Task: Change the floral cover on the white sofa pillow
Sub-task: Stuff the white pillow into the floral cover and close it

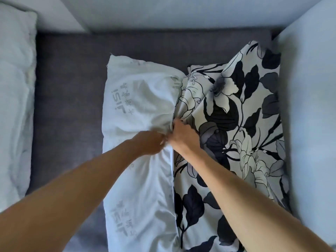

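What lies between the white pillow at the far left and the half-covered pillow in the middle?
In the head view, only bare grey sofa seat lies between the left pillow and the middle white pillow.

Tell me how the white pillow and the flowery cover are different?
The pillow is plain white with faint grey print; the cover has dark leaves and pale flowers. The pillow sticks out on the left; the cover lies bunched on the right. The left hand grips the pillow, the right hand the cover. Both are creased cloth on the grey sofa.
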